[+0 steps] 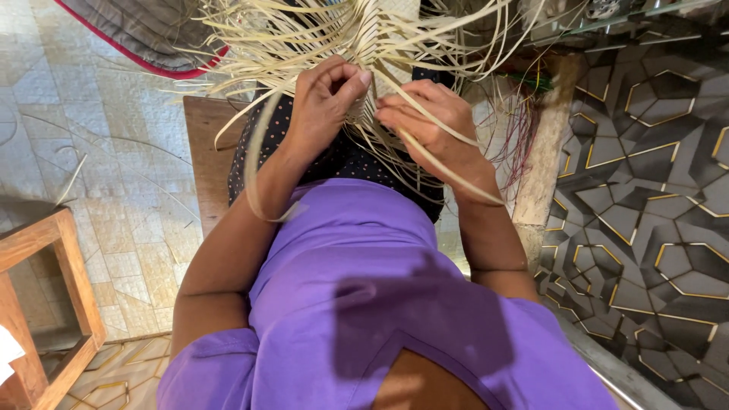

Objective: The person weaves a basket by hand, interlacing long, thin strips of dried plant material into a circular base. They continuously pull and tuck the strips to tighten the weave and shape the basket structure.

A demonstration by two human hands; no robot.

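Left hand (323, 102) and right hand (425, 121) pinch pale flat cane strips (380, 45) at twelve o'clock; over-bending could crack one

woven piece (372, 34): pale straw-coloured flat strips, partly interlaced; held over the lap
loose strips (448, 171): long, thin, springy; fan outward in all directions; some curve down across the wrists
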